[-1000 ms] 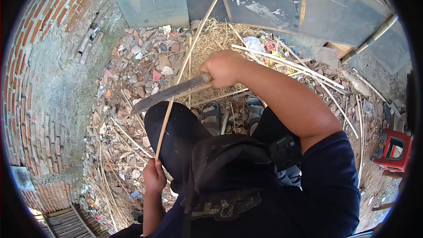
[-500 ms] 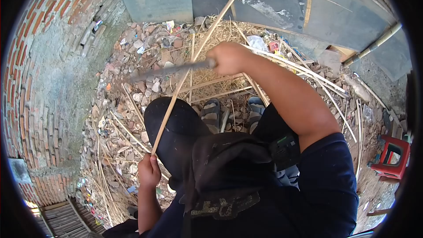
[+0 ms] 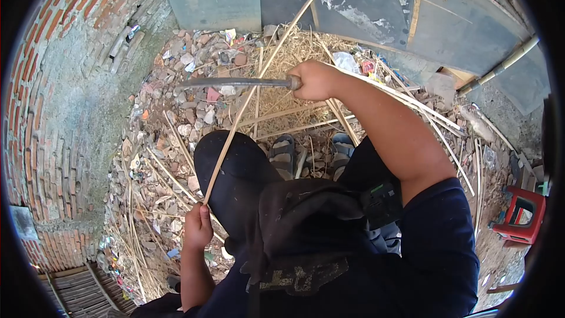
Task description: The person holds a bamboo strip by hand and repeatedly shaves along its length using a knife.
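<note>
A long pale strip (image 3: 234,126) slants from lower left to upper right across my dark-clad knee. Its lower end is pinched in my left hand (image 3: 199,225), thumb on top. My right hand (image 3: 316,80) is closed around the handle of a long dark blade (image 3: 235,82). The blade points left, nearly level, and crosses the strip about midway up; whether the two touch I cannot tell. The strip's far end rises past a heap of thin shavings (image 3: 294,47).
Rubble and litter (image 3: 194,59) cover the ground, with more long strips (image 3: 424,108) at the right and left. A brick wall (image 3: 65,141) stands at the left, dark panels (image 3: 359,6) at the front, a red stool (image 3: 519,216) at the right.
The blade has swung up from a downward slant to nearly level, with my right hand shifting slightly right. My left hand and the strip's lower end have moved slightly left.
</note>
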Demonstrator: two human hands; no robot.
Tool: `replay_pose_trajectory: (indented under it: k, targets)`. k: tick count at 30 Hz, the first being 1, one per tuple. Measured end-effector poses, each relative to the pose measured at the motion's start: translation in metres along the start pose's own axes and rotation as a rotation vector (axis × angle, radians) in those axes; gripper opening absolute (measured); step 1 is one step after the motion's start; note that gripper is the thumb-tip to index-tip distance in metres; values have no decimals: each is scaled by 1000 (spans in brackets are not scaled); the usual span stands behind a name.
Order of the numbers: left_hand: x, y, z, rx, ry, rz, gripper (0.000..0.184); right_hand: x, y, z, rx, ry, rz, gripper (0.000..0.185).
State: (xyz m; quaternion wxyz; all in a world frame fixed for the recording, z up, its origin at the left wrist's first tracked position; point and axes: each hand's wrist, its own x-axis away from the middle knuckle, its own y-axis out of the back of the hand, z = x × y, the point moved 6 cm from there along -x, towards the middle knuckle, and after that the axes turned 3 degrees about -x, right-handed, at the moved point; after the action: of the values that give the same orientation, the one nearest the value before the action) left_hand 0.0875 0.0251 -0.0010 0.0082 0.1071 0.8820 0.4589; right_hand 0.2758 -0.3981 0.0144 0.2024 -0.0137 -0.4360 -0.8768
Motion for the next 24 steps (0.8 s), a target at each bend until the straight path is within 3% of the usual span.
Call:
replay_pose_trajectory:
  k: [4, 8, 9, 12, 16, 20, 24]
  targets:
    - [4, 3, 0, 50, 37, 31, 54, 7, 1, 20, -149, 3, -65, 10]
    - [5, 7, -8, -28, 19, 15, 54, 21, -3, 60, 322, 104, -25, 17]
    - [4, 4, -6, -37, 19, 9, 54, 10, -10, 43, 193, 100, 43, 20]
    - [5, 4, -16, -21, 48, 9, 54, 2, 9, 12, 76, -78, -33, 23]
    - [7, 5, -10, -10, 34, 15, 52, 14, 13, 28, 52, -3, -101, 21]
    - [3, 2, -12, -58, 3, -12, 51, 26, 4, 58, 232, 78, -21, 16]
    - [6, -1, -14, -28, -16, -51, 50, 7, 24, -1, 133, -88, -104, 24]
